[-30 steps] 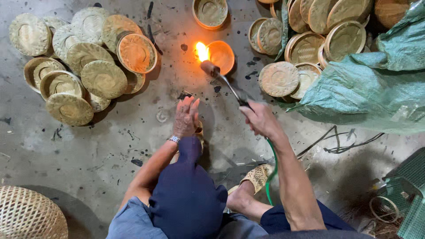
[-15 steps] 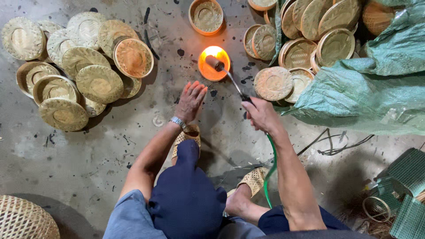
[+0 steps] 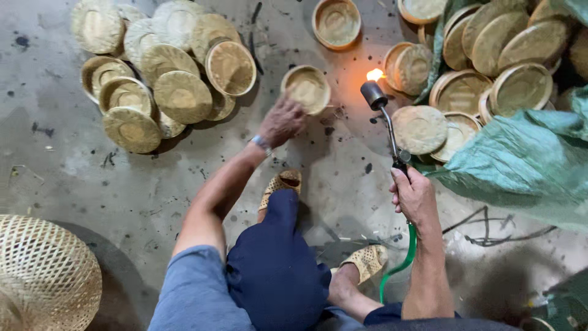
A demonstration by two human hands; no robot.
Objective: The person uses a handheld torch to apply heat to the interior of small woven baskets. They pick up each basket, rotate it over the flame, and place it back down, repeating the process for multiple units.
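Observation:
My left hand reaches forward and grips a small round woven basket tray at its near edge, on the concrete floor. My right hand is closed around the handle of a gas torch, whose nozzle points away from me with a small orange flame at its tip. The flame stands to the right of the tray, apart from it. A green hose runs from the torch back past my right forearm.
A heap of round woven trays lies at the far left, another pile at the far right beside a green sack. One tray sits alone at the top. A woven hat is at lower left. My knee and sandals are below.
The flame was playing on the tray and lighting it up; now the torch has swung right, off the tray, with a small flame. My left hand has moved forward onto the tray's edge.

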